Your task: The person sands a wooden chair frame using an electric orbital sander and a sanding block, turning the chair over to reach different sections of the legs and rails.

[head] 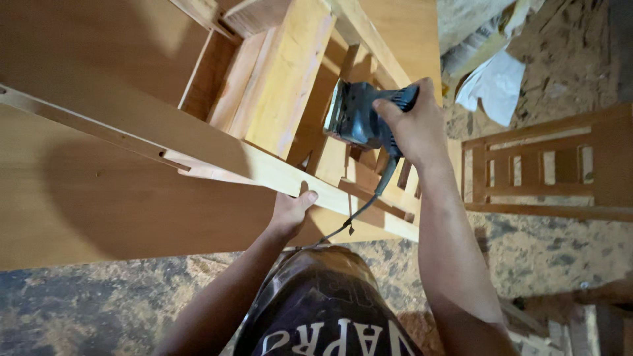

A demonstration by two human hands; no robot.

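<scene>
My right hand (414,126) grips the top of a dark blue-grey electric sander (359,118), held against a slat of a pale wooden frame (290,86). The sander's black cord (369,201) hangs down toward my body. My left hand (292,212) grasps the near rail (231,155) of that frame from below, thumb up on its edge. Large flat wooden panels (99,198) lie to the left of the frame.
A second wooden slatted frame (541,165) lies on the right on the dusty ground (560,250). White paper or sacking (494,82) sits at the upper right. Scraps of wood (567,323) lie at the lower right.
</scene>
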